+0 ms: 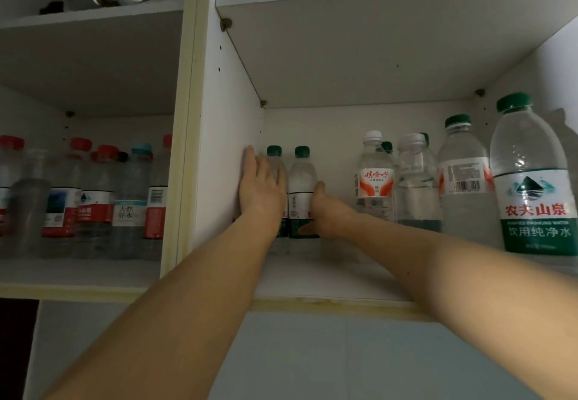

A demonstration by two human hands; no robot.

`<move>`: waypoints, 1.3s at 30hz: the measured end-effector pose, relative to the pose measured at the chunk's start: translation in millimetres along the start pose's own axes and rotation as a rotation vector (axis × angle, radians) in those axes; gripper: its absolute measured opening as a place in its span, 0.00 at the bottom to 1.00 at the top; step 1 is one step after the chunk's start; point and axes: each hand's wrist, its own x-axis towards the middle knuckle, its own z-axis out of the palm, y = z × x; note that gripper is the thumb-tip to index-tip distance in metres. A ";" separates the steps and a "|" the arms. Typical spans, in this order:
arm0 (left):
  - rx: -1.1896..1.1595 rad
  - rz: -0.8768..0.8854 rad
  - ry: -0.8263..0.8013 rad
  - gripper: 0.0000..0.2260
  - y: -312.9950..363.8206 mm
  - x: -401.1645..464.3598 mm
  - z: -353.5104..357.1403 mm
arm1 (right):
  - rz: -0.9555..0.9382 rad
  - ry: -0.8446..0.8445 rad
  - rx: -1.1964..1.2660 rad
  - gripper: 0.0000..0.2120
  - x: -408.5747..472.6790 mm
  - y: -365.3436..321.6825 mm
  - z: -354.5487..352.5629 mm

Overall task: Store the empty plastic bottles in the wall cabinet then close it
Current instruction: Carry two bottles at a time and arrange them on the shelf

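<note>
The open wall cabinet's right compartment has a white shelf. Two small green-capped plastic bottles stand at its back left. My left hand lies flat with straight fingers against the left bottle, right beside the compartment's side wall. My right hand holds the second green-capped bottle: the thumb crosses its lower label and the fingers reach up along its right side. Both bottles stand upright on the shelf.
Further right stand a white-capped red-label bottle, several clear bottles and a large green-label bottle at the front. The left compartment holds several red-capped bottles. A gap lies between the two bottle groups. No cabinet door is in view.
</note>
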 end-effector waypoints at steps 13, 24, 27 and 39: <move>-0.702 -0.068 0.367 0.24 3.4 1.6 -11.5 | -0.349 0.387 -0.650 0.10 -90.6 16.9 -69.7; -1.615 0.181 0.160 0.39 24.6 2.8 -63.1 | -0.011 0.446 -0.848 0.37 -137.0 73.0 -107.6; -1.737 0.219 0.006 0.43 42.1 6.8 -77.6 | 0.049 0.524 -0.817 0.41 -143.9 75.1 -109.6; -2.044 0.379 -0.208 0.43 64.7 9.1 -68.5 | -0.019 0.437 -0.846 0.41 -133.2 76.9 -104.4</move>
